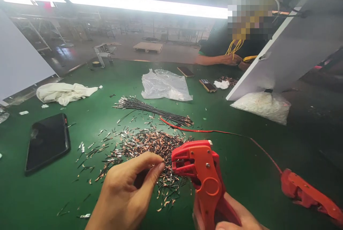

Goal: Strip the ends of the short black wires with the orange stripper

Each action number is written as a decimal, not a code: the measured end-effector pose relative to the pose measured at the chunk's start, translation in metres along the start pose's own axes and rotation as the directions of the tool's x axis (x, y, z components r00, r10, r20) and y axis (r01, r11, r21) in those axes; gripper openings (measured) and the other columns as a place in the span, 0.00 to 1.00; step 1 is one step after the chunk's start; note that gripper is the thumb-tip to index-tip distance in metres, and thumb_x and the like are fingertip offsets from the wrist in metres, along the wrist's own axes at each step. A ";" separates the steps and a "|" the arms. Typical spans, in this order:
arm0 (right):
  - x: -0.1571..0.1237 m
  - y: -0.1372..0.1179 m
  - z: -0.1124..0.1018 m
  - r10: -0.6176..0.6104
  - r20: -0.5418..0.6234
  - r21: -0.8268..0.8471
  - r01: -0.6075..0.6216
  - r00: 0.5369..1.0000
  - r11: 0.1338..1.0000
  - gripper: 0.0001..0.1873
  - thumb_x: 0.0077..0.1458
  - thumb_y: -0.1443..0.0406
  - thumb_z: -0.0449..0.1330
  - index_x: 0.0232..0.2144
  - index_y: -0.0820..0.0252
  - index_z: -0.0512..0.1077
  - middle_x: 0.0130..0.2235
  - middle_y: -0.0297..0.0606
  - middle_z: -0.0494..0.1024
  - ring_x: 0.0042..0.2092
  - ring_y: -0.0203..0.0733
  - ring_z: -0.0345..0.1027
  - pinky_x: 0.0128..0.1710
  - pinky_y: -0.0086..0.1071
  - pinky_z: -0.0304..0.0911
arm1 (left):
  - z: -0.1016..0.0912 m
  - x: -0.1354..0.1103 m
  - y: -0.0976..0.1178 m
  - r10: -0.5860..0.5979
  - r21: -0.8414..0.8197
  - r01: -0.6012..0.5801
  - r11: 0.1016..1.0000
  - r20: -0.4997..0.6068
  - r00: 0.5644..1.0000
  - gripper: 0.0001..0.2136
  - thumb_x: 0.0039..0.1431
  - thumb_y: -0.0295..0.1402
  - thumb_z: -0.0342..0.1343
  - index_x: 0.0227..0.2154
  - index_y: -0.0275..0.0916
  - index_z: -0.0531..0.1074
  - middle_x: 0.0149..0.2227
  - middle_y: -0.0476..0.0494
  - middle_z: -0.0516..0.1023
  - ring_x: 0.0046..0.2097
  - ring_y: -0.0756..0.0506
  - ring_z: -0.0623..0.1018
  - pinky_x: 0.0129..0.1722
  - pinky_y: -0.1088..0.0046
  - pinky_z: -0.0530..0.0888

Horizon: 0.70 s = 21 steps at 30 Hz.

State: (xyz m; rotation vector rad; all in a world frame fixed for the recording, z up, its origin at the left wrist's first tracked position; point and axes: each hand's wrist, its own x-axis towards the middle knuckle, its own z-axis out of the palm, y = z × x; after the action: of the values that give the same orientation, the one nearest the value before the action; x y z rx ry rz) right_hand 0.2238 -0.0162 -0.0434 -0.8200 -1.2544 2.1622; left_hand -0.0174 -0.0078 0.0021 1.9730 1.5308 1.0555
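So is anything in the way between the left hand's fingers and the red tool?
Nothing I can see. The pinched fingers of the left hand are close beside the mouth of the red tool in the right hand. The wire scraps lie below, on the table.

Table (91,115): green surface
Wire scraps (155,142): heaped in the middle, scattered left
Black wires (158,110): bundled just beyond the scraps
Black phone (48,142): left
White cloth (64,93): left, farther back
Clear plastic bag (166,85): far middle
Keypad phone (207,85): right of that bag
Red tool (308,194): near right
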 end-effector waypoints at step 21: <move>0.007 0.022 -0.017 -0.125 0.236 0.289 0.053 0.964 0.956 0.23 0.53 0.54 0.64 0.44 0.65 0.71 0.30 0.36 0.67 0.28 0.34 0.56 0.27 0.26 0.52 | -0.003 -0.003 -0.005 0.080 0.072 -0.077 0.994 -0.035 0.996 0.05 0.62 0.29 0.58 0.33 0.45 0.77 0.26 0.56 0.81 0.22 0.53 0.77 0.20 0.85 0.72</move>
State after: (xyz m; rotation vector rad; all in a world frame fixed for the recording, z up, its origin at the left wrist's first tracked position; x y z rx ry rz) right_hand 0.2285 -0.0111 -0.0717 -0.3726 -1.0412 2.3519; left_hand -0.0231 -0.0090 -0.0006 2.0882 1.5410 1.0895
